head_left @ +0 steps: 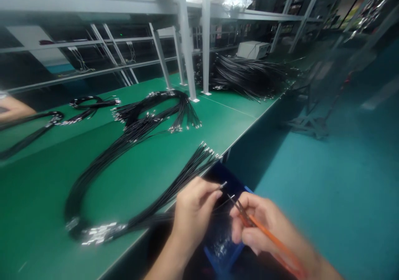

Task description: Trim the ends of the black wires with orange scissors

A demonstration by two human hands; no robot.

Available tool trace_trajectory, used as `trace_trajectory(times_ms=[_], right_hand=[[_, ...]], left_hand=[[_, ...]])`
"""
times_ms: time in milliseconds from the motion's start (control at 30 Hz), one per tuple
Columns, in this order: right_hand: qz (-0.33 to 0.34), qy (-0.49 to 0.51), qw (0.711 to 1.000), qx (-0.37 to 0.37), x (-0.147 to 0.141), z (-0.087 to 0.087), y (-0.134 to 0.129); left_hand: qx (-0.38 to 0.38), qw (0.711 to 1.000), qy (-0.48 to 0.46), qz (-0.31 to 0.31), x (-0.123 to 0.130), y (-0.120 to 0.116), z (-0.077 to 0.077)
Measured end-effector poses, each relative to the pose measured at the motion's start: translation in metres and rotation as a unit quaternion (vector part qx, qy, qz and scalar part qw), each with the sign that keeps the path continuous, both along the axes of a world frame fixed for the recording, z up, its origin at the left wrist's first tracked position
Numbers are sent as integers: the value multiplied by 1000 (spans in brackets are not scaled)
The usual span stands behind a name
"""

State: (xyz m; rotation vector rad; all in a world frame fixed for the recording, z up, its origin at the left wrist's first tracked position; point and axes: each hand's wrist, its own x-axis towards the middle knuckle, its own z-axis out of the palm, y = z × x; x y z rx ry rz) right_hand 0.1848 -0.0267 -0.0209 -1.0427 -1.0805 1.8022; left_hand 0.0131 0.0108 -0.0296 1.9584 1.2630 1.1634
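Note:
My left hand [196, 205] is closed in a pinch on a thin black cable, whose bright metal end [223, 185] sticks out past the fingertips. In my right hand [258, 219] are orange-handled snips [271, 238], their narrow dark jaws pointing up and left, a short way from that cable end. Another thin cable with a bright tip runs close to the jaws. From beside my left wrist, a bundle of black cables [93, 163] loops across the green table. Its loose metal-tipped ends [205, 149] lie just beyond my left hand.
A blue bin [241, 251] with small shiny bits sits below my hands, beside the edge of the green table [149, 163]. More coiled cables [165, 101] and a large cable pile [246, 74] lie farther back near white posts [188, 43]. Another person's arm [14, 107] shows at left.

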Motion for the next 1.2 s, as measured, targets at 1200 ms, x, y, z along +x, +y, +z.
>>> trace_trajectory(times_ms=[1200], right_hand=[[-138,-445,852,239,-11,-28,20]], left_hand=[[-47,962,262,56,6,-4,-35]])
